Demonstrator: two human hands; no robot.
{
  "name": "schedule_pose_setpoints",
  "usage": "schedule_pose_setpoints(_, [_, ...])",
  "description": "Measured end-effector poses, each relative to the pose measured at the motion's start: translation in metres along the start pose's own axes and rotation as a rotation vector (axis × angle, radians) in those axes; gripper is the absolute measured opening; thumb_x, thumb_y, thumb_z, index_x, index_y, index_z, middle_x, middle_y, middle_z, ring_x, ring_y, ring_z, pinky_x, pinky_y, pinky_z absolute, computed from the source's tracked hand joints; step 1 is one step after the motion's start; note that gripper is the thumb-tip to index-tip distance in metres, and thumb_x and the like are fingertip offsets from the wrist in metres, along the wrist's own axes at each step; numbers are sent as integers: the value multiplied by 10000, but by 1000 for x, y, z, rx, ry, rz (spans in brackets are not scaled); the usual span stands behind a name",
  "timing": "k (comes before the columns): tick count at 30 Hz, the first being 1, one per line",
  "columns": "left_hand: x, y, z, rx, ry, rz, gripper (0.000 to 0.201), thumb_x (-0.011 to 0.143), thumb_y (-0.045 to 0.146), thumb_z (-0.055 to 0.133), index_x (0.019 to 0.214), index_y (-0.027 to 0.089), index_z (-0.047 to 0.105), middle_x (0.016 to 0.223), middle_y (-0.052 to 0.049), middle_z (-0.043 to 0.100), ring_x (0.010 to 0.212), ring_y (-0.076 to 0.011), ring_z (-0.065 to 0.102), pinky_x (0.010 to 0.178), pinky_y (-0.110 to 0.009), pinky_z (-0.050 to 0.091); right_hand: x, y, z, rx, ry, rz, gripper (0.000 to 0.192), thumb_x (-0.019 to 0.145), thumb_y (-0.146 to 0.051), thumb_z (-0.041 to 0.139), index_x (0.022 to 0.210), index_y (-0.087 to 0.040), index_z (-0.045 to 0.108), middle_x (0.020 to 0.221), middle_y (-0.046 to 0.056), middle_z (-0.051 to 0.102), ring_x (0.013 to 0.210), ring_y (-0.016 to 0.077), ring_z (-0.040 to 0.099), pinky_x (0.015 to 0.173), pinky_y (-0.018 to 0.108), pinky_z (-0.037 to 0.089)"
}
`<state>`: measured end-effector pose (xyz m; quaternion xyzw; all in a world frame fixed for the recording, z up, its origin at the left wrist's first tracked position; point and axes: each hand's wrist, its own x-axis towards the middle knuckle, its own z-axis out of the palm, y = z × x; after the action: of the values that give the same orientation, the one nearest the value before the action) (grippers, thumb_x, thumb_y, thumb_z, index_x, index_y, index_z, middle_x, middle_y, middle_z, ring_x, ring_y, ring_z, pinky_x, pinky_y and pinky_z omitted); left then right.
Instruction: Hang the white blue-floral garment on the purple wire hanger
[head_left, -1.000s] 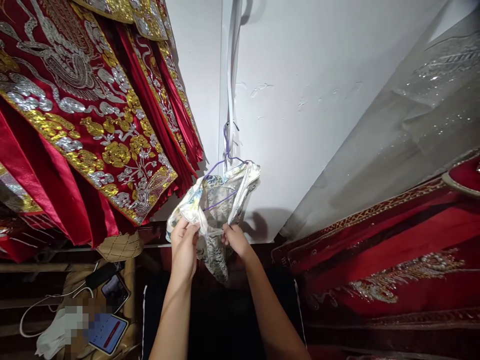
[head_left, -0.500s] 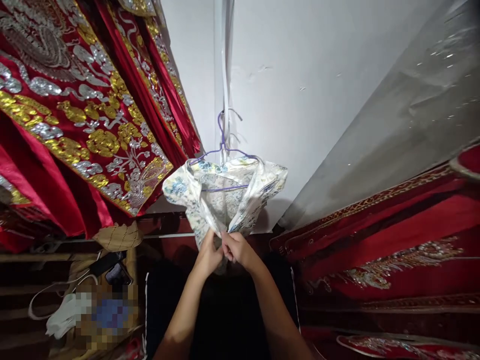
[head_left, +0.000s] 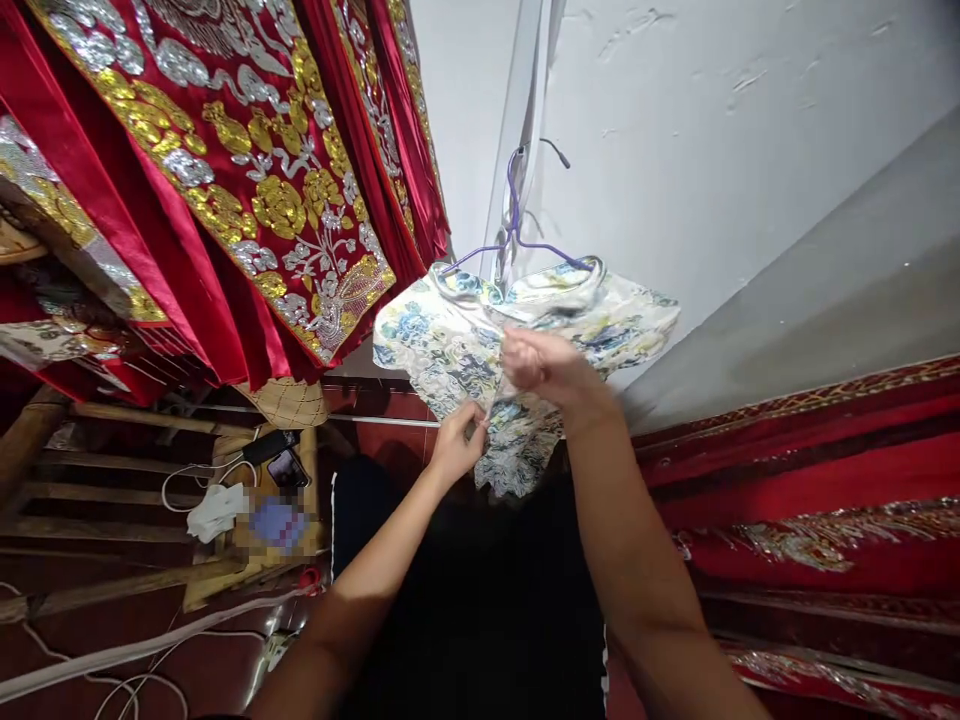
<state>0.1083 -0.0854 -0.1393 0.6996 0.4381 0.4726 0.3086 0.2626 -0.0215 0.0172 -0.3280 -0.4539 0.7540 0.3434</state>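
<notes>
White-and-blue floral fabric garment [head_left: 457,345]: nothing readable here.
Black rectangular phone [head_left: 286,469]: too small to make out any text.

Right hand [head_left: 536,365]: half a second ago beside the left at the bottom of the opening; now raised to the upper chest of the floral garment [head_left: 454,365], blurred, fingers curled, grip unclear. Left hand [head_left: 457,440]: now apart from it and lower, pinching the front edge. Garment front: gaping in both earlier frames, now drawn together; lining and the crossbar of the purple hanger [head_left: 514,205] are covered. Shoulders: skewed and bunched at 1.0 s ago, now spread wide. View: hanger sits farther right in frame; white tube [head_left: 187,632] enters at lower left.
</notes>
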Motion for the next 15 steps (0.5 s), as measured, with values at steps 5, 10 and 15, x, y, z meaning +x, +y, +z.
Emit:
schedule_pose_setpoints(5, [32,-20,-4,24,-53,36,111,862,142,522,778,205,485,799,-30,534,770,-178,492,753,-296,400,9,-65,28,99,-9,-42,384,1041,-235,366,669,-189,451,445,-118,252,357,16,188,392,168,105])
schedule_pose_setpoints(10, [60,-10,-15,36,-161,84,160,762,102,613,718,203,497,722,-2,527,698,-163,494,710,-288,402,0,-73,40,-8,41,-177,380,1054,-283,359,695,-198,450,443,-129,211,342,13,197,407,178,145])
schedule_pose_setpoints(15, [99,61,-44,-79,148,242,99,932,246,556,1024,215,579,934,-52,613,847,-176,582,795,-305,450,1,-54,38,-129,31,-265,426,1036,-448,421,717,-189,534,414,-107,302,334,29,282,394,179,227])
